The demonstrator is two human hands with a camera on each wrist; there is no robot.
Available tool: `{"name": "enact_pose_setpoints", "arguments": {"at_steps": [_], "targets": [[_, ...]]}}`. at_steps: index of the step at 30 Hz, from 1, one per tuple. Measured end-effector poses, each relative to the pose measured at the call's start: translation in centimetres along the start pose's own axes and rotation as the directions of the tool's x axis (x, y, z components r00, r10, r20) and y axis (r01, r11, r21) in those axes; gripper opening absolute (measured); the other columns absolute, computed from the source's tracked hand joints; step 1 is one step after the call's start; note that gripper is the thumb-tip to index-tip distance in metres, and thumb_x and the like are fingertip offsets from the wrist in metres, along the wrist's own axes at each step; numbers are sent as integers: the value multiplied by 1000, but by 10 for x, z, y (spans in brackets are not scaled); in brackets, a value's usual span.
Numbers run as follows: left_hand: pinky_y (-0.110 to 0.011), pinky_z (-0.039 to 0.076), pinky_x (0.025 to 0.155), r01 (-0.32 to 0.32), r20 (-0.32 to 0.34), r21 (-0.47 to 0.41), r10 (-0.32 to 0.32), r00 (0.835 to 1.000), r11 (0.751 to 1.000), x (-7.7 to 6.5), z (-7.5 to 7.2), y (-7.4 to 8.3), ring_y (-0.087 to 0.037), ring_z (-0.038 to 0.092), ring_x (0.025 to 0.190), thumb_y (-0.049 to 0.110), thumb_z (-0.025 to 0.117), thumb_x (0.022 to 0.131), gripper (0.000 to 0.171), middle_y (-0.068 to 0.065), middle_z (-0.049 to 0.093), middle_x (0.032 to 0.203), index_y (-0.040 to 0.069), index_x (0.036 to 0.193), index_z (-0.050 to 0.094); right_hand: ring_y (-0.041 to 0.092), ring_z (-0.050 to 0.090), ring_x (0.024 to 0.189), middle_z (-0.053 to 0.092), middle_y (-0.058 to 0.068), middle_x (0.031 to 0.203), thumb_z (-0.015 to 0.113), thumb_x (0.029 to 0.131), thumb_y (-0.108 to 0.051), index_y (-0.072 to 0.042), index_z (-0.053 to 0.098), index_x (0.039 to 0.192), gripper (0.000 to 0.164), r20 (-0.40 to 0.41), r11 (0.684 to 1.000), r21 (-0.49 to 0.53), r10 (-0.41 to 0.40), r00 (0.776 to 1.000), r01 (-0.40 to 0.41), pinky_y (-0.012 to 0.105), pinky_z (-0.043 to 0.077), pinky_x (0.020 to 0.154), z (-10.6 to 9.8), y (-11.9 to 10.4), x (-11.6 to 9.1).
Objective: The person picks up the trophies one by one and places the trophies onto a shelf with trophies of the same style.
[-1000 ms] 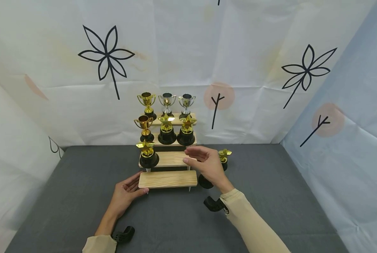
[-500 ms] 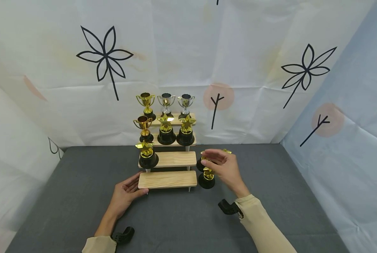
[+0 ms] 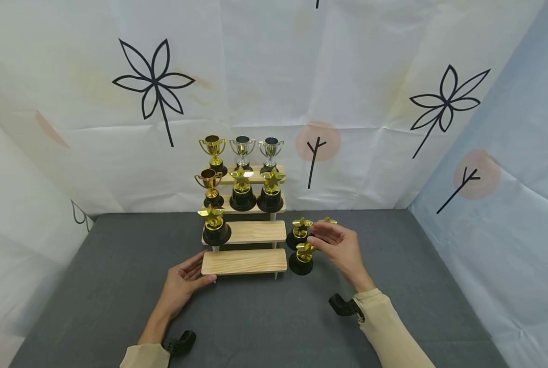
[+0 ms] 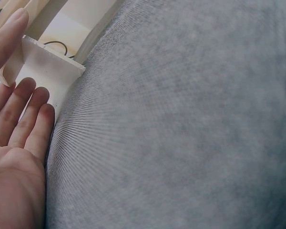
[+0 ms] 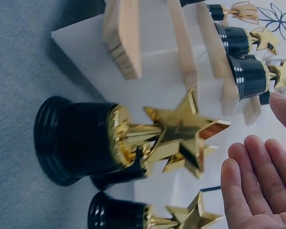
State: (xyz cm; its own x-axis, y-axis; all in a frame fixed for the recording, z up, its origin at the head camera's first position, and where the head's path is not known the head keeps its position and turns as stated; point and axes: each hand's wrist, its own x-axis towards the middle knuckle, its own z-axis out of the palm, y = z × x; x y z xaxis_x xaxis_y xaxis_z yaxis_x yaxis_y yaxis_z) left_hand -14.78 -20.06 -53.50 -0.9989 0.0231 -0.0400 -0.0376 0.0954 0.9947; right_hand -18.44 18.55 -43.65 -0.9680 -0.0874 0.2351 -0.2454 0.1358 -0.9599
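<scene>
My left hand (image 3: pixel 185 283) is at the left end of the wooden step stand (image 3: pixel 244 261), thumb by the bottom step's front corner and fingers toward its back. In the left wrist view its fingers (image 4: pixel 31 121) are nearly straight against the white support (image 4: pixel 47 64). My right hand (image 3: pixel 340 250) hovers beside gold star trophies on black bases, its fingers loose and holding nothing. The front star trophy (image 3: pixel 300 263) and one behind it (image 3: pixel 297 238) stand right of the stand; a third (image 3: pixel 330 221) is mostly hidden by the hand. The right wrist view shows the nearest star trophy (image 5: pixel 81 140) upright.
On the top step stand a gold cup (image 3: pixel 213 146) and two silver cups (image 3: pixel 243 146). Below are a bronze-coloured cup (image 3: pixel 209 180) and two star trophies (image 3: pixel 243 197). Another star trophy (image 3: pixel 216 233) occupies the third step's left end. Grey cloth (image 3: pixel 255 322) covers the table.
My right hand has moved right, from over the third step to beside the loose star trophies, uncovering the two nearer ones. The left hand has stayed at the stand's left end.
</scene>
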Motion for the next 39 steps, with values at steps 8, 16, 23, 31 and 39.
{"name": "enact_pose_setpoints", "arguments": {"at_steps": [8,16,23,31,39], "targets": [[-17,49,100,-4,0,-8,4,1000,1000,0,0,-2,-18,53,131,6,87,81,80,-23,48,150,-5,149,45,33,68,109,69,24,118,82,86,-4,8,68,122,39,-27,996,-61,59,998,-61,24,58,91,-3,11,-6],[-17,49,101,-3,-2,-4,3,1000,1000,-1,0,-2,-18,53,131,6,87,80,81,-23,48,149,-4,149,46,33,68,109,70,23,117,83,85,-5,9,68,122,42,-27,993,-71,94,995,-95,25,58,92,-3,21,-9],[-17,49,101,-8,2,-9,8,1000,1000,-2,0,-1,-11,55,127,7,87,81,81,-22,48,150,-4,149,46,36,67,111,69,23,118,83,85,-5,7,68,122,42,26,988,-77,134,991,-131,26,58,92,-2,26,-10],[-17,49,100,-7,0,-21,7,1000,1000,-1,1,-2,-4,55,123,6,87,81,81,-23,48,149,-5,149,45,28,69,107,68,24,119,82,85,-1,10,67,122,42,48,987,-73,148,988,-144,26,59,90,0,35,-10],[-16,49,100,-5,-2,-14,5,1000,1000,0,1,-1,-8,55,126,7,87,80,81,-23,48,150,-4,149,46,21,69,104,67,25,118,80,86,1,12,67,121,39,60,992,-65,111,992,-107,23,59,89,1,37,-10]]}}
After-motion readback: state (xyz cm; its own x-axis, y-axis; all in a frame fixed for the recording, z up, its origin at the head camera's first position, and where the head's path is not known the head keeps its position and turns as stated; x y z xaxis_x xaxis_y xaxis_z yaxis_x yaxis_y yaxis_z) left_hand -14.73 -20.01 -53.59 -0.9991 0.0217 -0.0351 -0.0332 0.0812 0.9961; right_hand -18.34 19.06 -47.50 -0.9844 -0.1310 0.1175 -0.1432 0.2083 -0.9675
